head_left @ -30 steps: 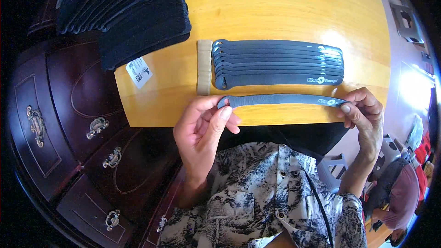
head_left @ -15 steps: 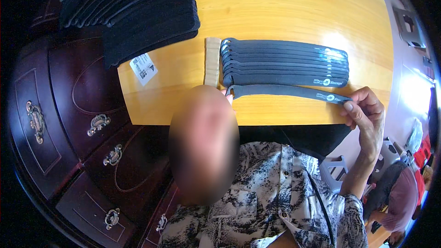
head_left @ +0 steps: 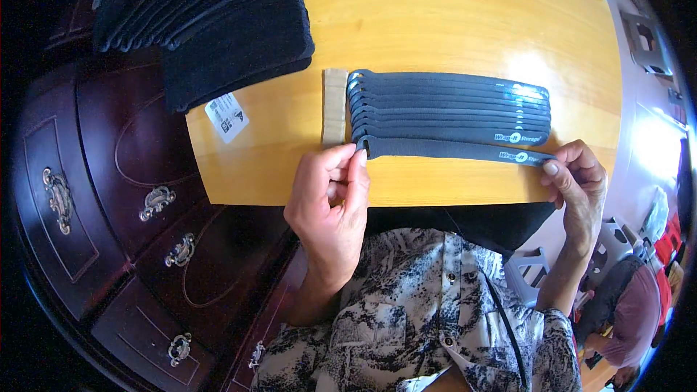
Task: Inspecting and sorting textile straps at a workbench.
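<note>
A dark grey fabric strap point(head_left: 435, 149) with a slotted end is stretched level between my hands. Its slotted left end is pinched between the thumb and finger of my left hand point(head_left: 330, 199). My right hand point(head_left: 579, 178) pinches the plain right end. Just beyond it lies a row of overlapping straps point(head_left: 443, 109) of the same kind, fanned in parallel with slotted ends to the left. The held strap runs along the near side of that row, touching or nearly touching it at the left. A tan ribbed strip point(head_left: 334, 105) lies upright beside the row's slotted ends.
More black straps point(head_left: 239, 51) are piled at the table's far left, overhanging its edge. A white printed label point(head_left: 226, 116) is stuck beside them on the wooden table point(head_left: 435, 7). Dark drawers point(head_left: 145, 145) stand at left; a seated person point(head_left: 635, 312) is at far right.
The held strap's left end has come closer to the row. The row and table sit slightly lower in the picture. My left hand, blurred over before, now shows clearly.
</note>
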A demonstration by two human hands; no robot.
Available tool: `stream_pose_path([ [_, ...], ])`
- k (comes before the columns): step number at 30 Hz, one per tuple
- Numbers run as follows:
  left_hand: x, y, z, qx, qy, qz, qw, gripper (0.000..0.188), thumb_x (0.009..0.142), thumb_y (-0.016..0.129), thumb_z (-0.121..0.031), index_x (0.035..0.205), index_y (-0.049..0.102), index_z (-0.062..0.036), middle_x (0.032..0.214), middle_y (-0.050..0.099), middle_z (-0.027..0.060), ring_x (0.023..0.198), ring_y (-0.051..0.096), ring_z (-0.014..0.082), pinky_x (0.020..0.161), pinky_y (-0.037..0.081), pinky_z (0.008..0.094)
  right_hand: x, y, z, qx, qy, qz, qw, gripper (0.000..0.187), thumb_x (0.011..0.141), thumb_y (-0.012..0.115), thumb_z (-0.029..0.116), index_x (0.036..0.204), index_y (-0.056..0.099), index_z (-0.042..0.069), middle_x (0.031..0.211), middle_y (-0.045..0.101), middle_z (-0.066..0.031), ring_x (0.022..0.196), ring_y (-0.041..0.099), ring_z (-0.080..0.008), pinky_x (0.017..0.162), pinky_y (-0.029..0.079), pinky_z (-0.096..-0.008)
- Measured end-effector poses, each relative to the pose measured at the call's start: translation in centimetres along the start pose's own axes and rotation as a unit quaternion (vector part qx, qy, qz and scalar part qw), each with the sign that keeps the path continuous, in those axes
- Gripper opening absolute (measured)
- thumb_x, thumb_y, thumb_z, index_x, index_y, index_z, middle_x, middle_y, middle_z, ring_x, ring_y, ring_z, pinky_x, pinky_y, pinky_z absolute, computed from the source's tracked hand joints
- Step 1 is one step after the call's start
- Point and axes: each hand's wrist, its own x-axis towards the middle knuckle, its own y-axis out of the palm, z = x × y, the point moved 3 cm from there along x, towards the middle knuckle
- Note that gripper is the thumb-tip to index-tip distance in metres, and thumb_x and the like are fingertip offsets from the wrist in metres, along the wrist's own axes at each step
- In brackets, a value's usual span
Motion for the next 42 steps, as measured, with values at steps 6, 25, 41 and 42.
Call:
stream_pose_path([
  [6,0.0,0.0,0.0,0.022,-0.006,-0.002,1.0,0.014,0.081,0.07,0.003,0.092,0.062,-0.0007,0.072,0.059,0.0036,0.057,0.054,0.0059,0.048,0.043,0.0197,0.0,0.2,-0.1,-0.003,0.009,-0.007,1.0,0.017,0.083,0.073,0.018,0.081,0.06,0.007,0.062,0.059,0.0021,0.046,0.046,-0.0016,0.039,0.032,-0.0153],
  [25,-0.3,-0.2,-0.3,0.037,-0.037,0.002,0.999,0.013,0.082,0.07,0.001,0.091,0.06,-0.0021,0.069,0.058,0.0019,0.055,0.051,0.005,0.047,0.041,0.0199,-0.9,0.3,0.3,0.004,0.022,-0.024,0.999,0.016,0.083,0.073,0.016,0.081,0.061,0.006,0.061,0.059,0.0012,0.045,0.045,-0.0014,0.037,0.029,-0.0163],
  [41,-0.4,0.3,-1.8,0.057,-0.043,0.029,0.997,0.009,0.086,0.062,0.004,0.09,0.057,-0.0019,0.072,0.053,0.0005,0.058,0.048,0.0045,0.048,0.04,0.0197,-1.1,0.3,1.0,0.028,0.057,-0.034,0.997,0.013,0.083,0.073,0.011,0.084,0.063,0.002,0.068,0.064,-0.0002,0.052,0.051,-0.0007,0.043,0.038,-0.0156],
  [42,-0.4,0.4,-2.0,0.049,-0.047,0.028,0.997,0.009,0.086,0.061,0.005,0.09,0.057,-0.0018,0.071,0.052,0.0005,0.057,0.047,0.0044,0.046,0.04,0.0194,-1.1,0.1,1.0,0.025,0.057,-0.039,0.997,0.013,0.083,0.073,0.011,0.084,0.063,0.002,0.068,0.064,-0.0002,0.052,0.051,-0.0007,0.043,0.038,-0.0156],
])
